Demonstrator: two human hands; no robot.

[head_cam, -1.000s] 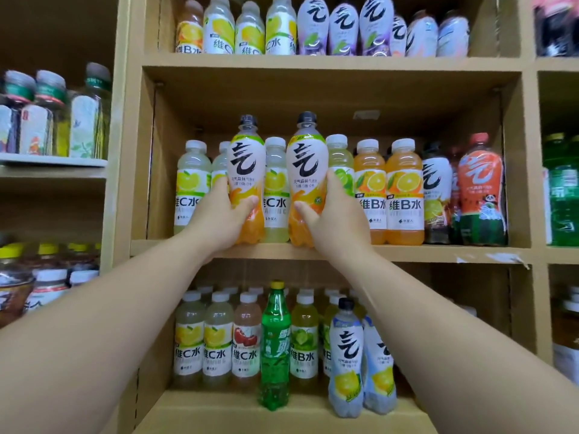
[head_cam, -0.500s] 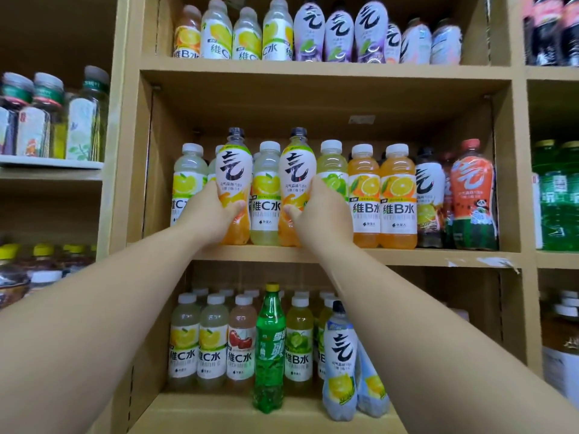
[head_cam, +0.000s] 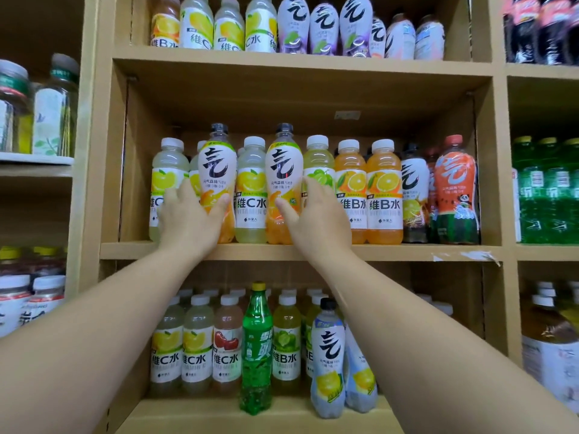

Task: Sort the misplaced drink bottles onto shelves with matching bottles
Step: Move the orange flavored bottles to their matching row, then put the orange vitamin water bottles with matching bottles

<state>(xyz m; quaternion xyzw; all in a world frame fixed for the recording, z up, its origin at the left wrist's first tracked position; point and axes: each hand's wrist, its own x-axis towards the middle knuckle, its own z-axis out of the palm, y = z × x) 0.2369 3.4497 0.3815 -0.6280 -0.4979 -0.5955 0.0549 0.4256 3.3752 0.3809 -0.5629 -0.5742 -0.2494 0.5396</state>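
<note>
Two orange sparkling-water bottles with black caps and white labels stand on the middle shelf (head_cam: pixel 391 252) among white-capped vitamin-water bottles. My left hand (head_cam: pixel 188 219) wraps the lower part of the left orange bottle (head_cam: pixel 217 170). My right hand (head_cam: pixel 316 220) wraps the lower part of the right orange bottle (head_cam: pixel 283 170). Both bottles are upright and their bases rest on the shelf. A yellow vitamin C bottle (head_cam: pixel 252 189) stands between them.
Orange vitamin B bottles (head_cam: pixel 383 189) and dark and red sparkling bottles (head_cam: pixel 456 189) fill the shelf's right side. Purple sparkling bottles (head_cam: pixel 322 25) sit on the top shelf. Below stand a green soda bottle (head_cam: pixel 257 349) and a pale blue sparkling bottle (head_cam: pixel 327 358).
The two orange bottles came down from a raised position and now rest on the middle shelf, with both hands still around them. The camera view shifted slightly.
</note>
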